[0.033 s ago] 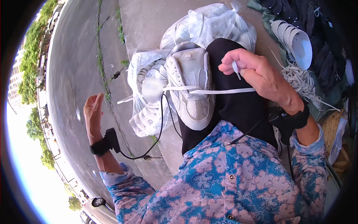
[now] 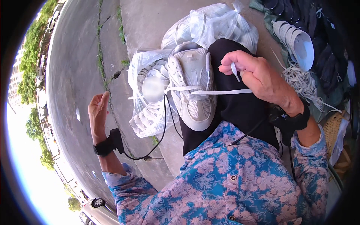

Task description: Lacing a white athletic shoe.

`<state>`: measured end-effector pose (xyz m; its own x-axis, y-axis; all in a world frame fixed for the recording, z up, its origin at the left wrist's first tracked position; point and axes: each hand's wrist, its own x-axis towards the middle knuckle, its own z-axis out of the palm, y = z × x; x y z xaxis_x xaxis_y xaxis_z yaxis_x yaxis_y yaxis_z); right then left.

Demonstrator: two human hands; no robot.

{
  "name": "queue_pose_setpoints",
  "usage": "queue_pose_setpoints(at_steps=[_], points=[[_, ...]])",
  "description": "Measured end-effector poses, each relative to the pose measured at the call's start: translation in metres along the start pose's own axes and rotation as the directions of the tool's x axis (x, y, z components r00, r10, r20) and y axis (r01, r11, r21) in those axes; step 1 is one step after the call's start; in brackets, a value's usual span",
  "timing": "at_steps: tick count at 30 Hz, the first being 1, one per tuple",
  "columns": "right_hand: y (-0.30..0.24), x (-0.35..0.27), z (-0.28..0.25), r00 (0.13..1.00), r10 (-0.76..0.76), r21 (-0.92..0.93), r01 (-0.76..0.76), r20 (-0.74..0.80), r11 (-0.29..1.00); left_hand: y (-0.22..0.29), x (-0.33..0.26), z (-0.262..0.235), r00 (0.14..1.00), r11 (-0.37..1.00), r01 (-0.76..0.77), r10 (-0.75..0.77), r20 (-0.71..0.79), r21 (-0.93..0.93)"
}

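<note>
While a pale sneaker (image 2: pixel 191 84) lies across the person's dark trouser leg (image 2: pixel 240 108), both hands are up around it.

Right hand: the right hand (image 2: pixel 258 77) is curled closed, pinching the end of a flat white shoelace (image 2: pixel 225 91) between thumb and fingers, to the right of the sneaker.
Shoelace: it runs taut and level from the sneaker's eyelets to that hand, its tip sticking out below the fingers.
Left hand: the left hand (image 2: pixel 98 112) is open, fingers straight, holding nothing, well apart from the sneaker, out over the pavement (image 2: pixel 75 75).
Sneaker: toe toward the person, sole down on the leg.
Behind it: clear plastic bags (image 2: pixel 150 93) with more white shoes inside.
Far right: another white shoe (image 2: pixel 296 41) and a loose heap of laces (image 2: pixel 303 84).
</note>
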<state>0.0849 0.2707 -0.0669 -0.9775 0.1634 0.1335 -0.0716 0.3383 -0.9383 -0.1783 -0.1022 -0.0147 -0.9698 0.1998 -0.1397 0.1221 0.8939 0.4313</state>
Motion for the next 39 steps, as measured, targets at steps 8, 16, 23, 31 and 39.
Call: queue_pose_setpoints(at_steps=[8, 16, 23, 31, 39], points=[[0.004, 0.006, 0.025, 0.967, -0.242, -0.397, 0.253, 0.079, 0.882, 0.057, -0.061, 0.126, 0.608, 0.785, 0.480, 0.025, 0.793, -0.392], [-0.003, 0.003, 0.028, 0.965, -0.210, -0.613, 0.264, 0.160, 0.745, 0.056, -0.056, 0.164, 0.685, 0.277, 0.673, 0.115, 0.719, -0.686], [0.001, 0.000, 0.036, 0.970, -0.222, -0.643, 0.232, 0.098, 0.730, 0.057, -0.053, 0.154, 0.750, -0.143, 0.656, 0.235, 0.618, -0.741], [0.001, 0.005, 0.039, 0.969, -0.226, -0.674, 0.231, 0.097, 0.701, 0.050, -0.036, 0.111, 0.875, -0.301, 0.468, 0.292, 0.387, -0.831], [-0.005, 0.020, 0.053, 0.949, -0.237, -0.571, 0.316, 0.209, 0.758, -0.032, -0.036, 0.003, 0.984, -0.240, 0.175, 0.032, 0.173, -0.955]])
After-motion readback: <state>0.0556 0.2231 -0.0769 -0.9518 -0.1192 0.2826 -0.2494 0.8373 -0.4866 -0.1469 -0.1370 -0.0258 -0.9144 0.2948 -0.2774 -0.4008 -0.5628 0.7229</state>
